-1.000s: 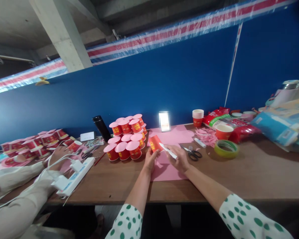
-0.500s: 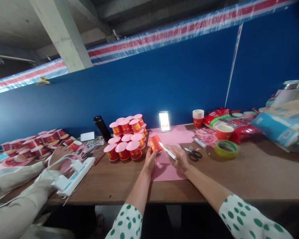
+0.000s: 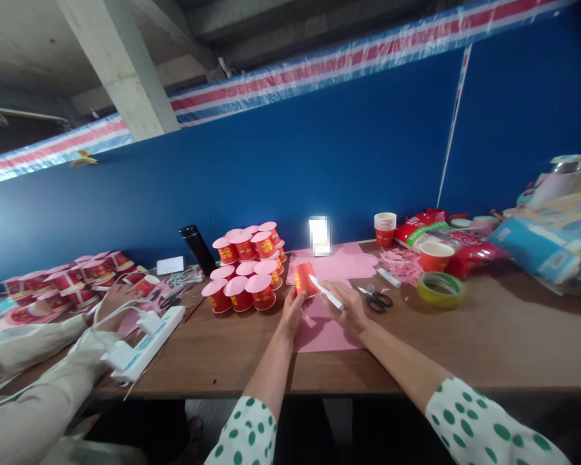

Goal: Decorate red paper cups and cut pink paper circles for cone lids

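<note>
My left hand (image 3: 293, 311) is closed round a red paper cup (image 3: 304, 279) with yellow lettering, which lies tilted on its side above pink paper. In my right hand (image 3: 351, 308) is a white pen-like tube (image 3: 326, 294); its narrow tip points at the cup's rim edge, and I cannot tell whether it touches. A sheet of pink paper (image 3: 326, 336) lies beneath both hands. Just right of my right hand are black-handled scissors (image 3: 378, 302). Left of my left hand stand several stacked red cups (image 3: 242, 300) topped with pink paper discs.
At the right are a roll of yellow-green tape (image 3: 440, 290), a red cup (image 3: 436, 257), pink scraps (image 3: 401, 266) and stacked cups (image 3: 385, 229). A black bottle (image 3: 197, 250) and power strip (image 3: 150, 345) are at left, near a co-worker's hands (image 3: 113, 303). A blue partition (image 3: 348, 161) stands behind.
The red cup has turned slightly in my left hand, so its lettering sits a little differently. My right hand and the white tube have barely moved.
</note>
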Demonstrator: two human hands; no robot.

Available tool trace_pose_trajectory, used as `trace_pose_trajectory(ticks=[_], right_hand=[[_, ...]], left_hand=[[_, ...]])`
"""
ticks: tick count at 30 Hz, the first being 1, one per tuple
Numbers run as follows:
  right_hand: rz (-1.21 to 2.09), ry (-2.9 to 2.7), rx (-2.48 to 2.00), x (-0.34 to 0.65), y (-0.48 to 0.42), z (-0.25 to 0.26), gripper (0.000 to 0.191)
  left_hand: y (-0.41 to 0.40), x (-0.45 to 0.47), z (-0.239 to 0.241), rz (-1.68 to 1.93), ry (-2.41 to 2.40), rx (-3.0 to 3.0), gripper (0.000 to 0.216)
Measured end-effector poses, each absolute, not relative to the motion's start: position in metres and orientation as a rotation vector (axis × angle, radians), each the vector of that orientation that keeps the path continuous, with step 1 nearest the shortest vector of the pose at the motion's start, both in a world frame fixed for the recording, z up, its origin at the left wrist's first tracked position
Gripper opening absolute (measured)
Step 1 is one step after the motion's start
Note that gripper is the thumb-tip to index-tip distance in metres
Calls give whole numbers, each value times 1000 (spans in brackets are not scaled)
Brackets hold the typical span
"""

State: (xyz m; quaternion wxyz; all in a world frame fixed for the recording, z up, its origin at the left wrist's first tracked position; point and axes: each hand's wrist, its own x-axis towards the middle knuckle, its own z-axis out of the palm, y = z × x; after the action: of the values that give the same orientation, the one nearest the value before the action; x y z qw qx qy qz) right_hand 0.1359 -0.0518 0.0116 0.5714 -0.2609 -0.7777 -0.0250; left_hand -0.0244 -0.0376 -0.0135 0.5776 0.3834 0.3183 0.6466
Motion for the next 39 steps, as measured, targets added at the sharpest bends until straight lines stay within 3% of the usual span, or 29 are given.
trace_pose_trajectory(ticks=[39], right_hand=[[-39, -1827, -610, 136, -51, 10, 30]], left_hand=[[-38, -25, -14, 1516, 725, 897, 43]])
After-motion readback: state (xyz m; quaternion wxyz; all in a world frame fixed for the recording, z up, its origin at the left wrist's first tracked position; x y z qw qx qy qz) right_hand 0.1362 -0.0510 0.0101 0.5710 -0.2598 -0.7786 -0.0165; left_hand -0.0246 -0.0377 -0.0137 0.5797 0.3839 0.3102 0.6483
